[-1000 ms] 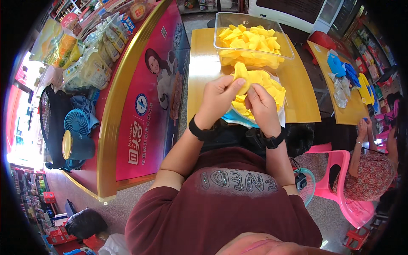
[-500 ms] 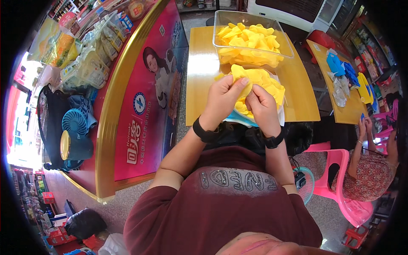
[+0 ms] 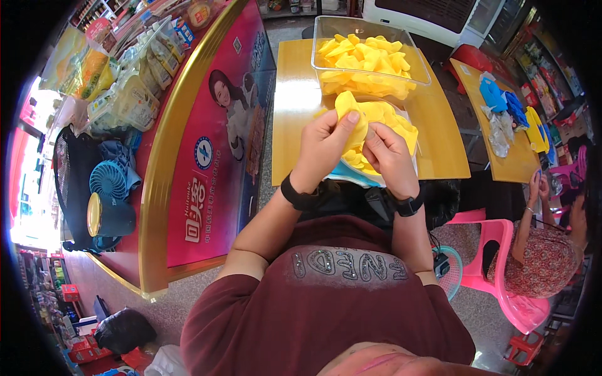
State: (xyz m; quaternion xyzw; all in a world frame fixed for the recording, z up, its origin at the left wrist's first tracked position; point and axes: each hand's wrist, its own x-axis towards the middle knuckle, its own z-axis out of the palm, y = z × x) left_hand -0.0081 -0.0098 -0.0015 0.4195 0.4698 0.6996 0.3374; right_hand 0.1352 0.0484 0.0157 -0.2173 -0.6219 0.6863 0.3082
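Note:
Both hands meet over the near side of the wooden table. My left hand [image 3: 321,151] is closed, its thumb pressing a soft, flat yellow piece [image 3: 347,101] with a rounded end that sticks up above the fingers. Pinched at the lower right edge of this piece are the fingers of my right hand [image 3: 391,156]. Its material is unclear, and the hands cover much of it. Just beyond and beneath them, a heap of similar yellow pieces [image 3: 401,125] lies in a light-blue and white container [image 3: 354,177].
A clear plastic bin [image 3: 419,62] of yellow pieces stands farther back on the table [image 3: 291,125]. To the left rises a pink counter [image 3: 194,182] with gold edges. At right are a pink chair [image 3: 495,250], another person [image 3: 542,257] and a second table [image 3: 511,160].
The yellow piece has been turned more upright in my left hand, with its rounded end now higher. My hands stay close together in nearly the same place.

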